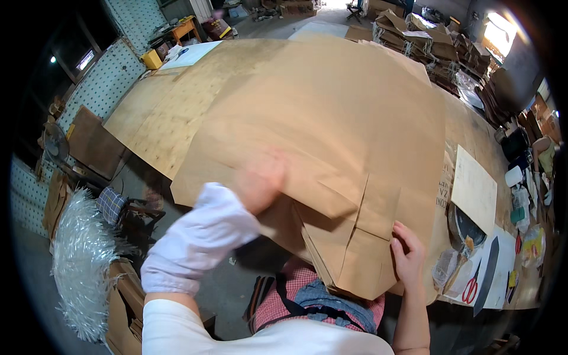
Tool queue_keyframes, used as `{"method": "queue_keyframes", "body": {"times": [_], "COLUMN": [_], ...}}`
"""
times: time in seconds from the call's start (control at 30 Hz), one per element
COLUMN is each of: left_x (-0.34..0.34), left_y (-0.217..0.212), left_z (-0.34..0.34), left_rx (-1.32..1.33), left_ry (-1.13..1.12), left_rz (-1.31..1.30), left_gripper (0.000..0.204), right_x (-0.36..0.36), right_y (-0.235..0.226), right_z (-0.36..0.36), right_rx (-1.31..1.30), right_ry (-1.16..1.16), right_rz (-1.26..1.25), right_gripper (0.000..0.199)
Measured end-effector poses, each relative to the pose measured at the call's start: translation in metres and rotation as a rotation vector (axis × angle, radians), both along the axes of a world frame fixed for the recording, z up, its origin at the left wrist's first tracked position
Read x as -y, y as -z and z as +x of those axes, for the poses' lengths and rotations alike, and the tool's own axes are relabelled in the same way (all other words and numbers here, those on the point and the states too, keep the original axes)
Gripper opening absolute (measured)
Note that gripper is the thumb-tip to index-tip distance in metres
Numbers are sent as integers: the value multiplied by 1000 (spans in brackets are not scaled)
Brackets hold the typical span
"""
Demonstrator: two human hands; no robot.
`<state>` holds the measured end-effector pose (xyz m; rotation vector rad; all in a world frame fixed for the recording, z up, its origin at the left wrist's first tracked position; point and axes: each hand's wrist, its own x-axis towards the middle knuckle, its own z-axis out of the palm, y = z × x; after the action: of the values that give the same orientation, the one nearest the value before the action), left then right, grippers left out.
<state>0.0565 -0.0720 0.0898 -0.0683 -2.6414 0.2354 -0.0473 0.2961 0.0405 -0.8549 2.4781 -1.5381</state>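
folded kraft sheet could slip off the table edge

the large brown kraft paper sheet with folded flaps lies across the wide plywood work table, its folded corner overhanging the near edge above the person's lap. the left hand, blurred, rests flat and open on the paper near a crease; the right hand grips the right side of the overhanging folded stack, fingers curled over its edge. the hands are well apart.

judging from this, the overhanging stack could slide off or fan out if the right hand loosens, since little of it sits on the table. a quick press by the left hand could set a crooked crease or tear the paper.

to the right, red-handled scissors, a pale rectangular card and a dark round tin crowd the table just beside the paper; the scissors could snag it. bundles of flattened brown bags stand at the far end.
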Motion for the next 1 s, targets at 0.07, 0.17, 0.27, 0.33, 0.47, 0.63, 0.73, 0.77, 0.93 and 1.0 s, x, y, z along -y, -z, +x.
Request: {"method": "queue_keyframes", "body": {"times": [0.07, 0.17, 0.27, 0.33, 0.47, 0.63, 0.73, 0.77, 0.93, 1.0], "left_x": [47, 117, 158, 168, 145, 125, 23, 6, -89, -95], "left_y": [-12, 10, 77, 126, 138, 117, 41, 25, 18, 37], "left_z": [30, 77, 117, 145, 148, 142, 92, 72, -37, -81], "left_rx": [-86, -56, 78, 129, 158, 531, 659, 589, 307, 265], "left_ry": [-60, -31, -97, -83, -89, -500, -545, -261, 63, 104], "left_rz": [4, -86, 6, 86, 147, 22, -151, 71, 579, 568], "left_gripper": [42, 35, 39, 41, 45, 59, 62, 60, 45, 41], "right_x": [-2, 1, 2, 1, -1, -8, -34, -42, -34, -6], "right_y": [16, 24, 28, 31, 29, 11, -3, -6, 5, 5], "right_z": [-5, -5, -5, -5, -5, -1, -9, -16, -62, -68], "right_rx": [26, 48, 25, 2, -33, 54, 18, -68, -53, -144], "right_ry": [38, 55, 74, 72, 76, 4, 35, 91, 43, 41], "right_rz": [-52, -57, -54, -42, -2, 21, 110, 239, 426, 417], "right_gripper": [24, 21, 18, 18, 17, 24, 35, 39, 46, 43]}}
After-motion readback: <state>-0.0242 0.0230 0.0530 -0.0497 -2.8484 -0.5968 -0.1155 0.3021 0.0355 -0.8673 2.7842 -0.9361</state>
